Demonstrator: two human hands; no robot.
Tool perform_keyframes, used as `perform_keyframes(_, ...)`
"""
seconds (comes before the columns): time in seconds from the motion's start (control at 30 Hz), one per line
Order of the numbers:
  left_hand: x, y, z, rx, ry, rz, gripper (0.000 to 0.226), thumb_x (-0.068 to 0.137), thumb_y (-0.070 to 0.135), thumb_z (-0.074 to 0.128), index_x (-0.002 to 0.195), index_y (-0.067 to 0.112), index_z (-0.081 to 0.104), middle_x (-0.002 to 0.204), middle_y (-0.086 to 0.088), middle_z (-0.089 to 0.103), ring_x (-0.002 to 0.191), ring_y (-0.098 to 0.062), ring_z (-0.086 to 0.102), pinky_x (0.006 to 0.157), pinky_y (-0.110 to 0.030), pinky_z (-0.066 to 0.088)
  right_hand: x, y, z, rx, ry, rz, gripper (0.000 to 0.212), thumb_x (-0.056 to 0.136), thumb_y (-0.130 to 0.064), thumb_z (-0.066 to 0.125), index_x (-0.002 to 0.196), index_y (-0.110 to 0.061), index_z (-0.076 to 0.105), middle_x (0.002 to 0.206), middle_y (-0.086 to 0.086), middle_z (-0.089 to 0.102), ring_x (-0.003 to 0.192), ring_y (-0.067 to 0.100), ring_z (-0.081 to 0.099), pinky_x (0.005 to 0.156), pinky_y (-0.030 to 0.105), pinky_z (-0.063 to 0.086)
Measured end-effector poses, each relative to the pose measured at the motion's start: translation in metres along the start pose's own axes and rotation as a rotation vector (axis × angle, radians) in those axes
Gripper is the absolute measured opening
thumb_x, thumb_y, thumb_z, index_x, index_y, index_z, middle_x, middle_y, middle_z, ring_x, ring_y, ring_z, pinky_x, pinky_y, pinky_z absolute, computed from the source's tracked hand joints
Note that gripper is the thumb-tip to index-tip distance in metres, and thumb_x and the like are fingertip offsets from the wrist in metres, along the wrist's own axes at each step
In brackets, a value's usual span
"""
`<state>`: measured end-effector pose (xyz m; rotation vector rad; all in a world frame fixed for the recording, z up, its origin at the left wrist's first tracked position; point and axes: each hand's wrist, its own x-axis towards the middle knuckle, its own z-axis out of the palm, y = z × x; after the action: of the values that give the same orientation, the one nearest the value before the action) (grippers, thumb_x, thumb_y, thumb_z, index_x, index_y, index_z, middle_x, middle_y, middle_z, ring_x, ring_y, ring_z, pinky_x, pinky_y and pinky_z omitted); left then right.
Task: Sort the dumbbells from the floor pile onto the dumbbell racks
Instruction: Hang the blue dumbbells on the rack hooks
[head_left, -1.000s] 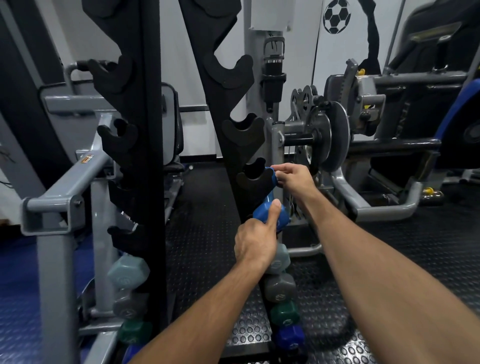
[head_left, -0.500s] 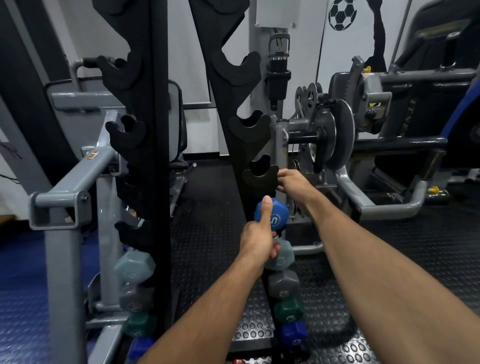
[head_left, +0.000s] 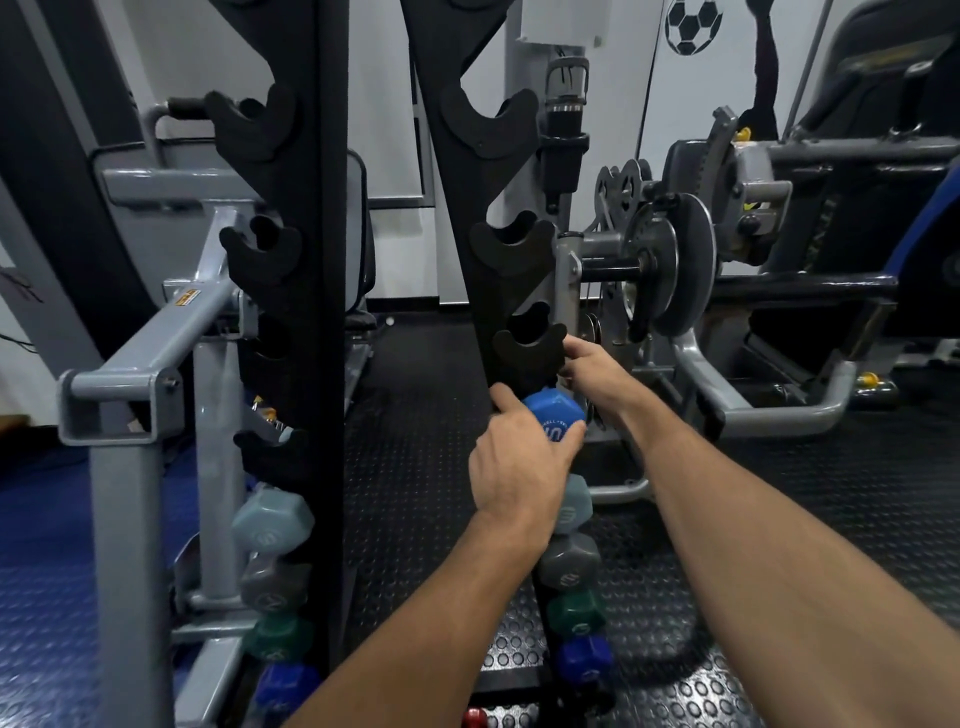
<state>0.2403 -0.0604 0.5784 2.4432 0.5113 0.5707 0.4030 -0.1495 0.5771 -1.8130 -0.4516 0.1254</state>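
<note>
A blue dumbbell (head_left: 553, 418) marked 10 sits at a cradle of the right-hand black rack (head_left: 511, 291), under an empty cradle. My left hand (head_left: 517, 467) grips its near head with thumb and fingers around it. My right hand (head_left: 592, 366) reaches behind the rack post at the far side of the dumbbell; its fingers are hidden there. Below the blue dumbbell the rack holds a pale grey (head_left: 574, 501), a dark grey (head_left: 569, 561), a green (head_left: 576, 616) and a dark blue dumbbell (head_left: 584, 660). The left-hand black rack (head_left: 306, 260) carries several more dumbbells (head_left: 272, 519) low down.
A grey steel frame (head_left: 130, 374) stands at the left, close to the left rack. A weight machine with a plate (head_left: 680, 270) and grey legs sits right behind the right rack. Black studded rubber floor (head_left: 415, 467) lies between the racks. A small red object (head_left: 474, 718) shows at the bottom edge.
The blue dumbbell has come down from a tilted position near the upper cradle to level at the lower cradle. My left hand shifted around its near head; my right hand dropped behind the post.
</note>
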Motion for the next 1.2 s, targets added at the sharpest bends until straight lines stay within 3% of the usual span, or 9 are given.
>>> perform_keyframes(0.17,-0.001,0.001,0.014,0.090,-0.030,0.042,0.090,0.085,0.057,0.075,0.142,0.015,0.020,0.126,-0.009,0.059,0.103,-0.030,0.071,0.083,-0.037,0.054,-0.001,0.001,0.007,0.055,0.024,-0.007,0.039,0.099,0.008,0.047,0.123,-0.016,0.066,0.115,0.007,0.071,0.094,0.011,0.068,0.070,0.019,0.054)
perform_keyframes(0.3,0.001,-0.003,0.023,0.118,0.019,0.114,0.081,0.091,0.053,0.070,0.142,0.015,0.019,0.128,-0.009,0.056,0.097,-0.027,0.073,0.080,-0.034,0.055,-0.001,-0.001,0.010,0.071,0.066,-0.025,0.041,0.098,0.013,0.044,0.108,-0.017,0.070,0.101,0.002,0.074,0.089,0.009,0.070,0.069,0.017,0.055)
perform_keyframes(0.5,0.004,-0.015,0.029,0.199,0.119,0.260,0.077,0.088,0.046,0.075,0.134,0.019,0.020,0.117,-0.010,0.056,0.086,-0.025,0.072,0.070,-0.034,0.057,0.011,0.013,0.011,0.178,0.143,-0.059,0.030,0.095,0.012,0.051,0.113,0.000,0.071,0.104,0.013,0.076,0.091,0.016,0.072,0.081,0.031,0.060)
perform_keyframes(0.63,0.007,-0.022,0.034,0.266,0.161,0.361,0.075,0.076,0.038,0.086,0.130,0.018,0.037,0.107,-0.011,0.056,0.071,-0.023,0.069,0.054,-0.034,0.055,0.015,0.029,0.018,0.179,0.186,-0.056,0.027,0.097,0.008,0.057,0.111,-0.013,0.069,0.099,0.001,0.074,0.089,0.012,0.071,0.075,0.027,0.056)
perform_keyframes(0.77,0.007,-0.025,0.032,0.279,0.157,0.397,0.078,0.079,0.040,0.083,0.131,0.021,0.028,0.112,-0.010,0.056,0.078,-0.024,0.069,0.060,-0.036,0.057,0.010,0.025,0.017,0.135,0.216,-0.075,0.020,0.097,0.003,0.060,0.110,-0.010,0.066,0.098,0.000,0.072,0.086,0.009,0.070,0.072,0.023,0.056)
perform_keyframes(0.97,0.009,-0.026,0.033,0.293,0.149,0.400,0.075,0.080,0.039,0.082,0.132,0.018,0.032,0.112,-0.011,0.055,0.077,-0.024,0.068,0.057,-0.034,0.055,0.013,0.023,0.014,0.048,0.176,-0.063,0.027,0.095,0.008,0.059,0.096,-0.018,0.065,0.092,0.002,0.071,0.075,0.003,0.070,0.065,0.019,0.055)
perform_keyframes(1.07,0.005,-0.026,0.032,0.272,0.138,0.375,0.078,0.082,0.040,0.081,0.136,0.018,0.029,0.119,-0.011,0.053,0.084,-0.025,0.069,0.061,-0.035,0.057,0.011,0.020,0.007,0.108,0.124,-0.039,0.023,0.097,0.006,0.060,0.107,-0.012,0.068,0.101,0.010,0.075,0.084,0.014,0.073,0.071,0.027,0.058)
perform_keyframes(1.2,-0.007,-0.032,0.031,0.194,0.069,0.297,0.088,0.090,0.045,0.074,0.151,0.020,0.016,0.137,-0.010,0.043,0.107,-0.025,0.066,0.080,-0.036,0.061,0.000,0.034,0.009,0.196,0.061,0.027,0.041,0.103,-0.002,0.056,0.142,-0.013,0.061,0.128,0.016,0.071,0.109,0.029,0.070,0.089,0.038,0.055)
